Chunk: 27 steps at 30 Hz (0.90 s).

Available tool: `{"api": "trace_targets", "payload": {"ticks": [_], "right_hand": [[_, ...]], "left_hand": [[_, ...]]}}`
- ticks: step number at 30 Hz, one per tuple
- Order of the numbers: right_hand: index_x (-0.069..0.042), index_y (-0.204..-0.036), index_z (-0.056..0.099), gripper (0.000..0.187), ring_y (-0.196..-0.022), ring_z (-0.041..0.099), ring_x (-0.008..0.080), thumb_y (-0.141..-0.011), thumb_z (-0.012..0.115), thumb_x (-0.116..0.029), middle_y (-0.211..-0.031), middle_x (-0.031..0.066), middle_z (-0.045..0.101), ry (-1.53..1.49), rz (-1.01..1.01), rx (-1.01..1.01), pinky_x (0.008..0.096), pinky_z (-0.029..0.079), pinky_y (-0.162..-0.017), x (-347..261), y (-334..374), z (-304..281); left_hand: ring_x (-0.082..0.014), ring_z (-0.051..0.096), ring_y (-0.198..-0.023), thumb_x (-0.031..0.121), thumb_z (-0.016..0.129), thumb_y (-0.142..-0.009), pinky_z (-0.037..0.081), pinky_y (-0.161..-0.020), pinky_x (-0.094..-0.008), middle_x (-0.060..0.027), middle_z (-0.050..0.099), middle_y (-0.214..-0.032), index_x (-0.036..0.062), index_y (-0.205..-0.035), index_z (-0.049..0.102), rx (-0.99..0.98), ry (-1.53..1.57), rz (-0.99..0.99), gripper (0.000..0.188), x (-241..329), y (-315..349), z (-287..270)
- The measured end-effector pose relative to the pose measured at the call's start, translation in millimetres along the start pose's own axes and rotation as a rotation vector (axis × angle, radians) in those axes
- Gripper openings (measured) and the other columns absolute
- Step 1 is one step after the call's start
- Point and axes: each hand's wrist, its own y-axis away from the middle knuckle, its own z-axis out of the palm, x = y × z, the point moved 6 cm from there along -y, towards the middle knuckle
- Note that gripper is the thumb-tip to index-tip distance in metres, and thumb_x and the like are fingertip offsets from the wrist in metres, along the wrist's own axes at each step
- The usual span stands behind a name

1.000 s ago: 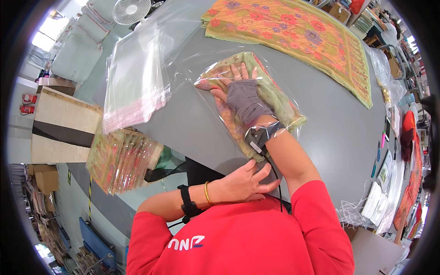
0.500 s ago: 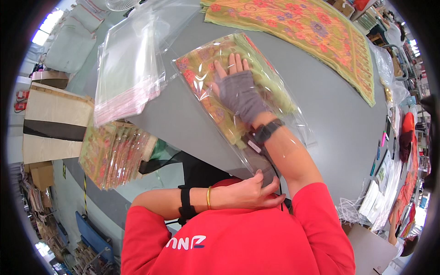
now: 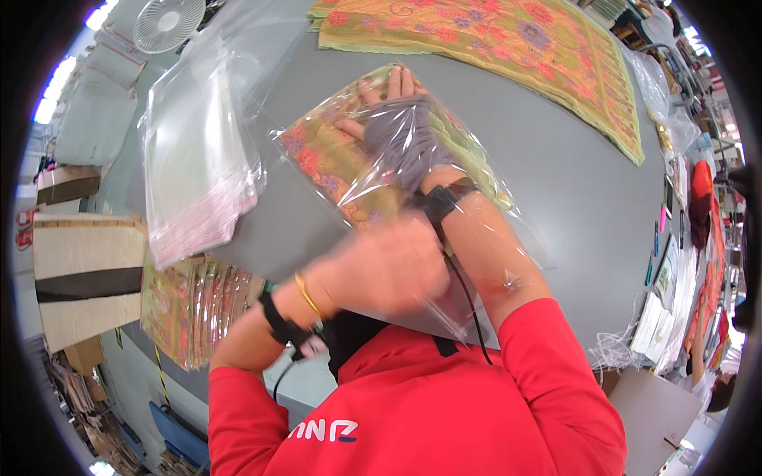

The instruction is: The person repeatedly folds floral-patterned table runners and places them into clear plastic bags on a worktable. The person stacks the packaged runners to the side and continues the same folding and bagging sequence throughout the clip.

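A folded green and orange floral cloth [image 3: 321,155] lies in a clear plastic bag [image 3: 517,230] on the grey table. My right hand [image 3: 403,131], in a grey fingerless glove, is inside the bag, palm down on the cloth with fingers stretched out. The film also covers part of my right forearm. Above the lower part of the bag is my left hand [image 3: 389,266], smeared by motion. Its fingers cannot be made out, nor whether it touches the film.
A stack of clear bags [image 3: 198,151] lies at the left. Below it are several packed cloths [image 3: 206,305] beside a wooden board [image 3: 83,274] with a black band. Another floral cloth [image 3: 508,47] spreads along the far edge. Pens [image 3: 657,238] and papers [image 3: 647,341] lie at right.
My left hand has risen from beside my chest, forward over the bag's lower part. My right hand stays flat on the cloth in the bag. The whole view has shifted slightly.
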Motion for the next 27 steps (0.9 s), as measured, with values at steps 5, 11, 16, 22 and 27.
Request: {"api": "trace_targets", "payload": {"ticks": [5,11,16,22,27], "right_hand": [[-0.010,-0.161,0.048,0.090,-0.157,0.028,0.0544,-0.093,0.064,-0.066,-0.165,0.0412,0.031,0.029,-0.065,-0.044,0.0634,0.020,-0.127,-0.9,13.7,-4.8],[0.003,-0.159,0.045,0.104,-0.157,0.025,0.0562,-0.088,0.071,-0.068,-0.160,0.0434,0.036,-0.069,-0.027,-0.138,0.0637,0.017,-0.128,28.5,118.6,-78.7],[0.003,-0.162,0.039,0.108,-0.158,0.023,0.0557,-0.087,0.074,-0.066,-0.166,0.0424,0.026,0.011,-0.012,-0.306,0.0618,0.020,-0.128,67.3,229.7,-152.6],[0.001,-0.162,0.039,0.103,-0.158,0.022,0.0553,-0.090,0.074,-0.062,-0.167,0.0402,0.025,-0.124,0.007,-0.234,0.0612,0.020,-0.128,74.3,214.2,-153.8],[-0.001,-0.146,0.057,0.065,-0.148,0.041,0.0522,-0.094,0.078,-0.034,-0.159,0.0341,0.042,-0.004,-0.090,-0.457,0.0558,0.037,-0.120,64.9,249.1,-161.6]], "left_hand": [[-0.0382,0.043,-0.151,0.029,0.056,-0.108,0.031,-0.128,-0.0496,-0.0223,0.050,-0.160,-0.0001,-0.150,0.051,-0.168,0.038,-0.723,0.052,-187.8,59.0,1.8],[-0.0342,0.028,-0.162,0.045,0.052,-0.110,0.019,-0.133,-0.0497,-0.0222,0.036,-0.170,-0.0006,-0.161,0.042,-0.421,-0.178,-0.544,0.069,-194.9,86.5,32.8],[-0.0377,0.028,-0.161,0.050,0.055,-0.107,0.021,-0.132,-0.0511,-0.0238,0.035,-0.170,-0.0013,-0.159,0.044,-0.499,-0.189,-0.489,0.074,-145.4,53.3,43.2],[-0.0416,0.034,-0.157,0.041,0.064,-0.102,0.027,-0.129,-0.0543,-0.0238,0.039,-0.167,0.0002,-0.156,0.049,-0.646,-0.311,-0.412,0.069,-107.4,11.6,50.0],[-0.0396,0.024,-0.162,0.044,0.064,-0.102,0.021,-0.131,-0.0552,-0.0216,0.029,-0.174,0.0092,-0.161,0.046,-0.600,-0.005,-0.408,0.071,-44.0,15.5,85.3]]}}
